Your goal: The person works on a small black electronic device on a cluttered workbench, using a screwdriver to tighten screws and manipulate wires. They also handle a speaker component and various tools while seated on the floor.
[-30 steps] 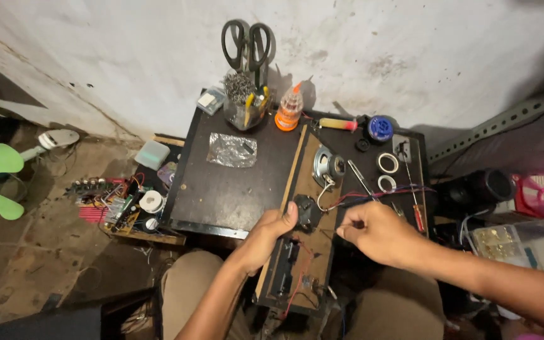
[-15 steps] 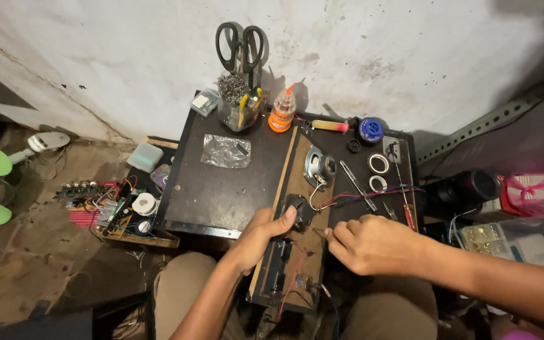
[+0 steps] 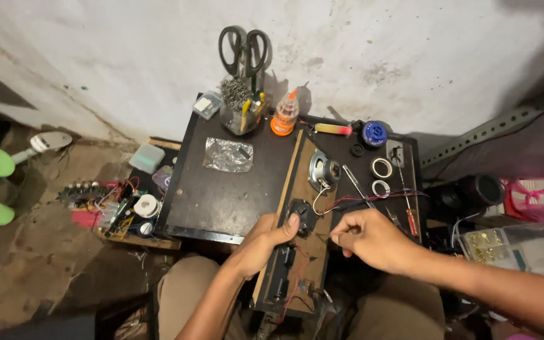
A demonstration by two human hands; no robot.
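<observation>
Head view, left hand gripping wooden board, thumb on black part, right hand pinched closed over wires

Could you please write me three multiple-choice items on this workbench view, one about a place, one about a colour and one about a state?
1. Where do the scissors stand?
A. Handles up in the clear tool cup by the wall
B. Flat on the floor
C. In the right hand

2. What colour is the cap of the small glue bottle?
A. Blue
B. Orange
C. White

3. What is the left hand doing?
A. Hanging free above the table
B. Holding the screwdriver
C. Resting on the wooden board, thumb on a black part

Answers:
1 A, the black handles rise from the cup at the back of the dark table.
2 B, the tip and the base both show orange.
3 C, the thumb lies on the black part while the right hand hovers closed beside the red wires.
</observation>
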